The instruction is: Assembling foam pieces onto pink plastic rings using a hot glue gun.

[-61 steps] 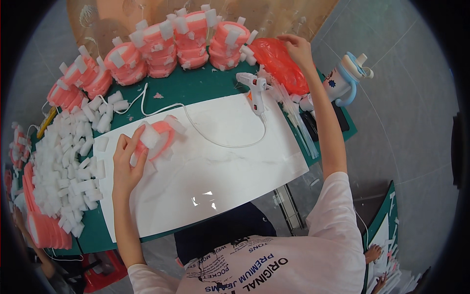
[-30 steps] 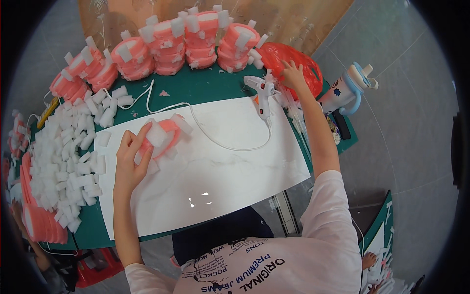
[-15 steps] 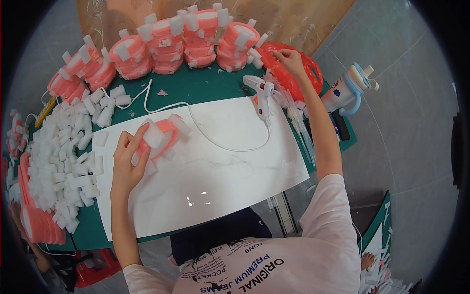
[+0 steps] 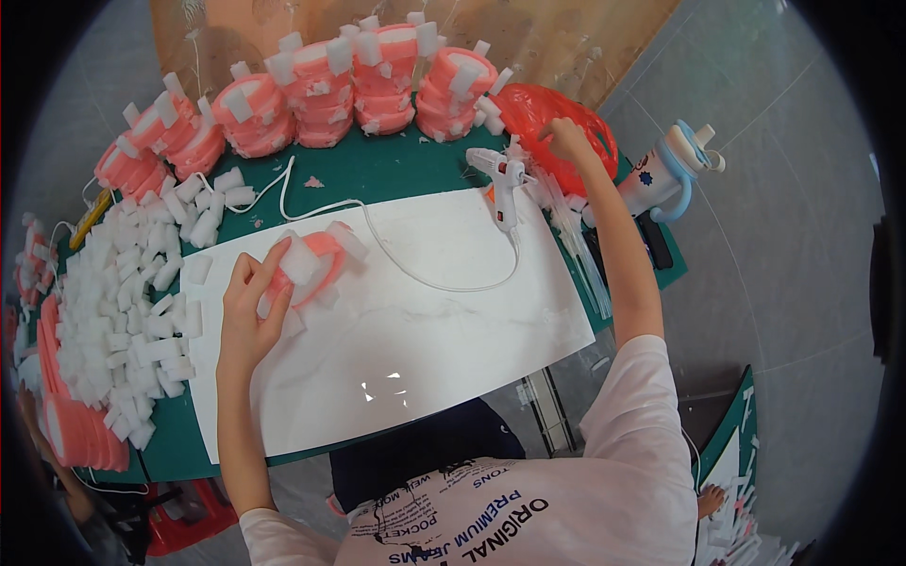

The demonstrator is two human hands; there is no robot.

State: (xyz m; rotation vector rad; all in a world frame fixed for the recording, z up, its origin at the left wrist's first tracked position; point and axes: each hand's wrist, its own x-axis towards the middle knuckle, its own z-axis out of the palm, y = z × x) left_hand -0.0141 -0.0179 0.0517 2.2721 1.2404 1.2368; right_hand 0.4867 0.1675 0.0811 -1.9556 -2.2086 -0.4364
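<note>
My left hand (image 4: 253, 316) grips a pink foam ring (image 4: 332, 268) with white foam blocks stuck around it, low over the white board (image 4: 425, 349). Thumb and fingers close round a white foam block (image 4: 299, 261) on its near side. At the far right, my right hand (image 4: 566, 141) is over the red plastic bag (image 4: 528, 106), its fingers bent together. Whatever they hold, if anything, is too small to make out. Just left of that arm, a white glue gun (image 4: 504, 179) stands on the board's far edge, its cord curving back across the board.
Loose white foam blocks (image 4: 123, 302) are heaped at the left, beside stacked pink rings (image 4: 80, 424). Piles of finished-looking pink rings (image 4: 321, 94) line the table's far edge. Clear glue sticks (image 4: 583, 250), a bottle (image 4: 656, 174) and a dark phone (image 4: 655, 241) lie along the right.
My right hand has moved slightly down and to the right over the red bag, its fingers now more bent. The left hand and the ring have hardly moved.
</note>
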